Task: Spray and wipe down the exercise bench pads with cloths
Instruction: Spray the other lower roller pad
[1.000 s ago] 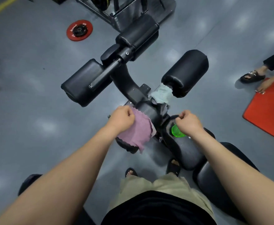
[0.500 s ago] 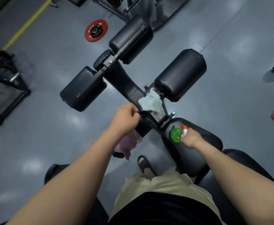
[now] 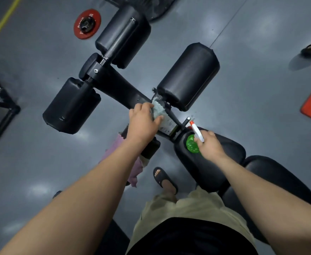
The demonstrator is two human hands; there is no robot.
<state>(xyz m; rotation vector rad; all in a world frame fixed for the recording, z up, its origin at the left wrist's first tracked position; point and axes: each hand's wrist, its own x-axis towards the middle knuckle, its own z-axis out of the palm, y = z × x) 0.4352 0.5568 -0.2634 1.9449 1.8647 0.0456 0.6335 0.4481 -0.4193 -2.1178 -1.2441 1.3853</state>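
Left hand (image 3: 143,122): I have its fingers curled onto the pale green cloth (image 3: 158,109), thumb pinching the edge.
Right hand (image 3: 210,144): I grip the spray bottle (image 3: 192,145); green body, contents I cannot tell.
Pink cloth (image 3: 132,168): hangs below my left wrist.
Seat pad (image 3: 206,166): directly beneath my right hand.

Dim overhead light leaves pale glare patches on the grey floor (image 3: 40,188) and a dull sheen on the black pads (image 3: 187,76), with wide-angle bending at the edges.
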